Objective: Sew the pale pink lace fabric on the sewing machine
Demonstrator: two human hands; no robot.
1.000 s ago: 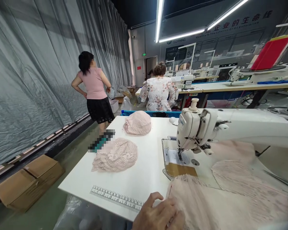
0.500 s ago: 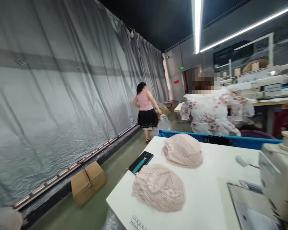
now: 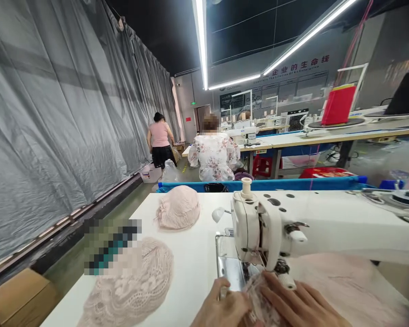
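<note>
Both my hands rest at the bottom edge, just under the head of a white sewing machine (image 3: 269, 227). My left hand (image 3: 223, 309) has its fingers curled on a bunch of pale pink lace fabric (image 3: 259, 302) beside the needle plate (image 3: 229, 268). My right hand (image 3: 301, 306) lies flat on the same fabric with fingers stretched toward the needle. More pink fabric (image 3: 351, 288) spreads to the right under the machine arm.
Two piles of pink lace pieces (image 3: 179, 208) (image 3: 132, 286) lie on the white table (image 3: 197, 245), with a blurred-out patch beside them. A seated person (image 3: 214, 152) and a standing person (image 3: 159, 138) are ahead. Grey curtain (image 3: 54, 118) at left, cardboard box (image 3: 17, 295) on the floor.
The view swung left toward the curtain and came back to the machine. My hands, out of view half a second ago, now both sit on the fabric at the needle.
</note>
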